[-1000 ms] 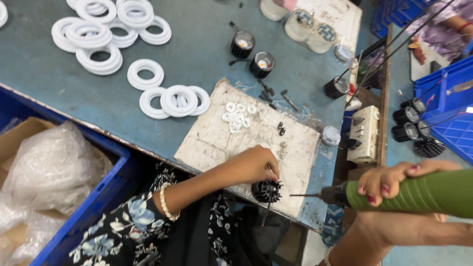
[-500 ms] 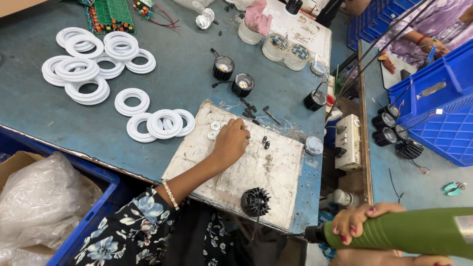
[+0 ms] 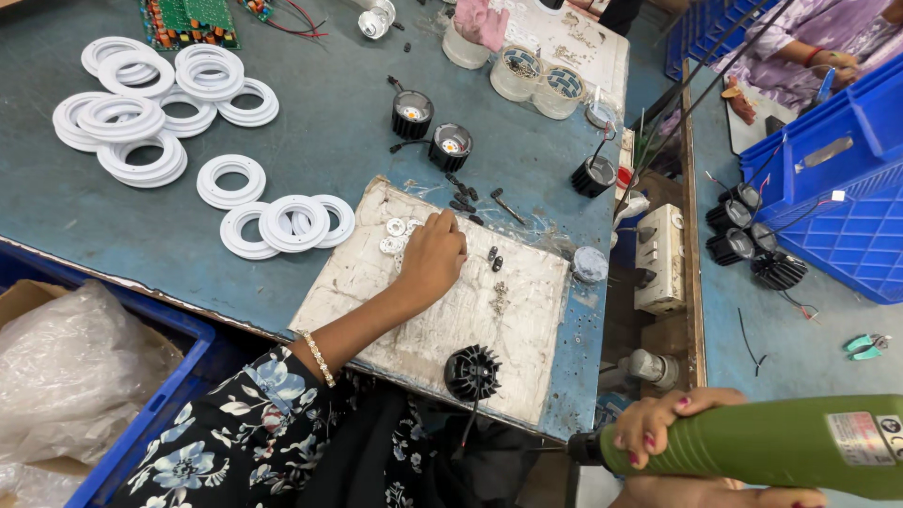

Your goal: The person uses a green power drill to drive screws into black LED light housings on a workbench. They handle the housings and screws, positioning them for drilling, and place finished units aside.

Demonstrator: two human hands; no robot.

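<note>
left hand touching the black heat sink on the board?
No: the left hand rests near the small white discs at the board's far edge, while the heat sink sits apart at the near edge.

White rings [image 3: 150, 132], circuit board [image 3: 188, 23], blue crates [image 3: 837, 160].

On the counter [image 3: 339, 122] lie about a dozen white rings [image 3: 226, 179], some stacked so the exact number cannot be told, and one whitish board [image 3: 508, 320] carrying one black finned heat sink [image 3: 471, 373], a few small silver washers [image 3: 395, 228] and two small black bits [image 3: 494, 259]. Three more black round housings [image 3: 412, 114] stand behind the board, beside two clear tubs [image 3: 517, 73] and one green circuit board [image 3: 188, 21]. One green power driver [image 3: 781, 447] shows at the lower right, and two blue crates [image 3: 837, 160] with four black heat sinks [image 3: 752, 246] sit on the next bench.
</note>
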